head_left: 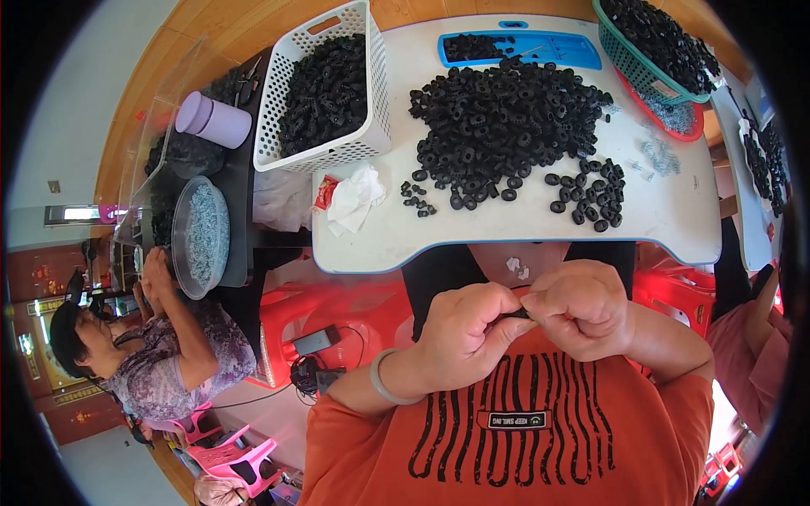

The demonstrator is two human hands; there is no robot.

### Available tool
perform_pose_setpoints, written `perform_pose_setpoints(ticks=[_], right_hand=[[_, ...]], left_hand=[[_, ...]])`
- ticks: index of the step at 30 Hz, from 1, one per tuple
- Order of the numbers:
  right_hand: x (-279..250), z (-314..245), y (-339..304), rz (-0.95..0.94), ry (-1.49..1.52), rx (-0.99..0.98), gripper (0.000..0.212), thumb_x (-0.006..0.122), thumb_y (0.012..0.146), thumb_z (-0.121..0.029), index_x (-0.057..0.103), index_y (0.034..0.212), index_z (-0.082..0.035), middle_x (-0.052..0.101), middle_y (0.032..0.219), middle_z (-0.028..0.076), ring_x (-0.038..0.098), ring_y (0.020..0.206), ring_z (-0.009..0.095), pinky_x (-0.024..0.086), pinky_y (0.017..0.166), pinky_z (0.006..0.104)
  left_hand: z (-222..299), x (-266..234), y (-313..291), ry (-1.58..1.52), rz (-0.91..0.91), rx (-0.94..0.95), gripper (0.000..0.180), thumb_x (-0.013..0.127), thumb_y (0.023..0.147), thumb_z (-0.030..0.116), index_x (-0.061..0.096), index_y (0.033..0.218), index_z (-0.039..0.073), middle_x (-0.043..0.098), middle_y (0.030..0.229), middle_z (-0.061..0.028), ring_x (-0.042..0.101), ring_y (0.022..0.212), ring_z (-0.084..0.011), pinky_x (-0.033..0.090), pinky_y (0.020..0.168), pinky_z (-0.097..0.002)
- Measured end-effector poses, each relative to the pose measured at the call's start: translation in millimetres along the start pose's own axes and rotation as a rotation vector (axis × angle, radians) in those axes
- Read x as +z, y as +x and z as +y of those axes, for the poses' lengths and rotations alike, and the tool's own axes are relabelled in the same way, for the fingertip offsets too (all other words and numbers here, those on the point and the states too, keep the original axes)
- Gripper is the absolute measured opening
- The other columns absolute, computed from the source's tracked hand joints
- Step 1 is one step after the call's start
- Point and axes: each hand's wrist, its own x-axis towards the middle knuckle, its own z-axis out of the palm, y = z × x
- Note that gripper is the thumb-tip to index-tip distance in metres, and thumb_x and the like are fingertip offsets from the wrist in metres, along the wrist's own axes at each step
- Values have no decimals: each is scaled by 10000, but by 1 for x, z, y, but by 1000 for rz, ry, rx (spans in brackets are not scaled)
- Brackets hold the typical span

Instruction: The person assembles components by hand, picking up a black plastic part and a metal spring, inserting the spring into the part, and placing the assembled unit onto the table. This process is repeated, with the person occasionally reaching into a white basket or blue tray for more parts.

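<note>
Both my hands meet in front of my chest, below the table's near edge. My left hand point(469, 327) is closed in a pinch on a small black part point(516, 314), which is mostly hidden by the fingers. Against it my right hand point(582, 310) is curled, thumb and forefinger pressed together at the same part. On the white table point(371, 244) lies a big heap of black ring-shaped parts point(506, 126). A smaller group of the black rings point(591, 192) is set off to its right, and a few tiny black pieces point(417, 201) lie at its left.
A white basket point(380, 101) of black parts stands left, near a crumpled tissue point(356, 198). At the back are a blue tray point(582, 52), a green basket point(633, 63) and a red dish point(693, 126) of clear pieces. Another person point(186, 354) works at left beside a clear bowl point(202, 236).
</note>
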Motion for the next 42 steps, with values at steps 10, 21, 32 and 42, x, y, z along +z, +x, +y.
perform_pose_setpoints(ticks=[10,21,32,42], right_hand=[[-9,-9,-2,-34,427,450,116,643,787,67,605,851,-22,611,695,80,628,632,147,455,546,248],[1,-17,-4,85,20,65,151,604,767,111,594,843,-20,599,687,63,617,595,190,470,526,267],[3,-22,-8,151,843,495,144,671,841,-65,575,933,-8,578,820,60,521,644,98,427,590,224],[20,-1,-13,-40,970,557,223,674,876,-220,645,880,0,591,732,0,492,618,33,390,533,196]], left_hand=[[4,-4,4,-389,-131,-222,146,697,845,78,574,808,10,591,678,-39,535,572,-93,412,513,-231],[22,-1,4,-133,-46,-141,137,709,819,80,586,789,26,571,637,-64,539,524,-143,408,482,-258],[19,-2,10,-48,-28,164,125,737,796,106,624,799,52,581,631,-35,515,497,-146,371,453,-263],[-3,4,3,25,83,327,158,748,745,102,659,871,67,578,643,-27,522,520,-197,367,520,-322]])
